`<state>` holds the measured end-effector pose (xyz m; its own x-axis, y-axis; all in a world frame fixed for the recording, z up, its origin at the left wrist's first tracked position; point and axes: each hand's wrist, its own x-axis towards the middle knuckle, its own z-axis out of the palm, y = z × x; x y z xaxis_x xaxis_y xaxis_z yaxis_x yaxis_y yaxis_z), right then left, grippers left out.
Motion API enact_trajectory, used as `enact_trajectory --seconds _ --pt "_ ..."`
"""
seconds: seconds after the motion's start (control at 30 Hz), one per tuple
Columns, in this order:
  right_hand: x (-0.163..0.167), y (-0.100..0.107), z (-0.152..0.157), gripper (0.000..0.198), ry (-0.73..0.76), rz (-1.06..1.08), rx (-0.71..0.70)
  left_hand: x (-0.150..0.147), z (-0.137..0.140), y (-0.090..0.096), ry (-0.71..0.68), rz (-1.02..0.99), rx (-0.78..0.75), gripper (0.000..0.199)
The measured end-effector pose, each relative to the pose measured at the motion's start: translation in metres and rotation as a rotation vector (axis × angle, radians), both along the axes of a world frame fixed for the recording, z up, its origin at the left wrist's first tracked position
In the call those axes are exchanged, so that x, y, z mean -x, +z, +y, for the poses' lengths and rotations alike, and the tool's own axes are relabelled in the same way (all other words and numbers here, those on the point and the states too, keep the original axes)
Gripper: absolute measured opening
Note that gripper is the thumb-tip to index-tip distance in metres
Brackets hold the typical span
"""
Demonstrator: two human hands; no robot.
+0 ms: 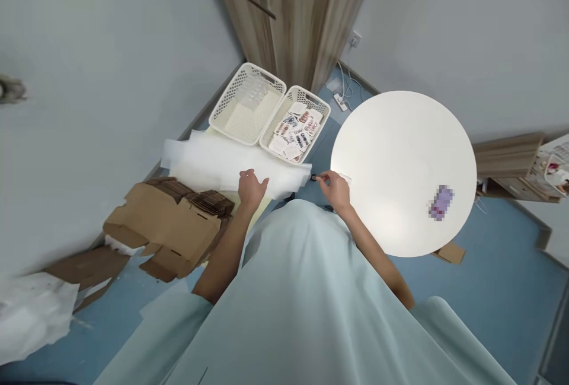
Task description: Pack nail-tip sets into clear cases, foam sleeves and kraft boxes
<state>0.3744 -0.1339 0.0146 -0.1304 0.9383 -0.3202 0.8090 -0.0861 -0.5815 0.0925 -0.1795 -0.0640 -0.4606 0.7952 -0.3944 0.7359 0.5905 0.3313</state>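
My left hand (252, 188) is over the front edge of a stack of white foam sheets (213, 162). Its fingers are partly bent, the thumb stands apart, and nothing shows in it. At the left edge of a round white table (400, 136), my right hand (336, 190) has thumb and forefinger pinched at a small black loop (313, 177); what the loop belongs to is not clear. A bit of clear plastic (345, 178) lies by its knuckles on the table rim.
Behind the sheets stand two white baskets, one with clear plastic trays (252, 89), the other with printed cards (299, 130). Flattened cardboard boxes (173, 225) are piled left. A blurred purple item (441, 202) lies on the table. A power strip (340, 102) sits near the wooden cabinet (293, 17).
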Motion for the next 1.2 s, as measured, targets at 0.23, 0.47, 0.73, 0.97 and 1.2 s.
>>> enact_trajectory --seconds 0.23,0.47,0.73,0.97,1.2 --pt "0.066 0.005 0.003 0.023 0.223 -0.078 0.008 0.045 -0.001 -0.027 0.042 0.067 0.102 0.06" --pt "0.078 0.018 -0.006 0.025 0.267 -0.171 0.051 0.037 -0.001 -0.026 -0.035 0.096 0.09 0.051" --pt "0.076 0.018 -0.012 0.028 0.28 -0.214 0.074 0.039 0.0 -0.011 -0.032 0.034 0.091 0.036" --pt "0.074 0.019 -0.008 0.024 0.256 -0.049 0.066 0.039 -0.018 0.038 0.023 0.01 -0.157 0.035" --pt "0.066 0.049 0.007 0.047 0.196 0.289 -0.102 0.003 -0.034 0.113 -0.155 -0.146 -0.435 0.033"
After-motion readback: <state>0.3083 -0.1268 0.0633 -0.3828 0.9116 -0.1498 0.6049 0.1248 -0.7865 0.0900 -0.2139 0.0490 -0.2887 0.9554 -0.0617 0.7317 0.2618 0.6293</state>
